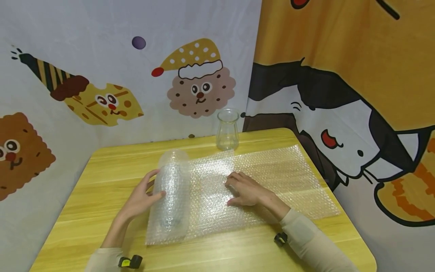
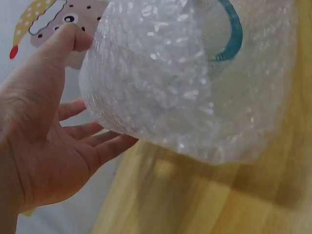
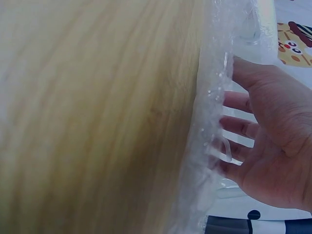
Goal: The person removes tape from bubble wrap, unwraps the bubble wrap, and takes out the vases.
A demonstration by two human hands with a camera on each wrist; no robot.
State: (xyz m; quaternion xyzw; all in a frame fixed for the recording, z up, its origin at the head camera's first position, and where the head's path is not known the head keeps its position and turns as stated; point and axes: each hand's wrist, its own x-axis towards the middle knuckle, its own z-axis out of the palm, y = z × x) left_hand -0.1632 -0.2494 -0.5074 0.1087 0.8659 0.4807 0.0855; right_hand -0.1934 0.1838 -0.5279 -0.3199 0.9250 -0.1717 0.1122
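A sheet of bubble wrap [image 1: 272,177] lies across the table, its left part rolled up into a fat bubble-wrap roll [image 1: 173,192]. Through the roll's near end in the left wrist view shows a teal ring [image 2: 234,31] on something clear inside; its kind is hidden by the wrap. My left hand [image 1: 144,196] touches the roll's left side, thumb on top and fingers spread along it. In the head view, my right hand [image 1: 246,190] rests on the flat wrap right of the roll, fingers loosely bent and spread.
A clear glass vase [image 1: 227,130] stands at the table's back edge, just behind the wrap. The wooden table [image 1: 98,177] has rounded corners. Cartoon-printed cloth [image 1: 112,34] hangs behind and at the right. A dark strap device [image 1: 130,261] sits at each wrist.
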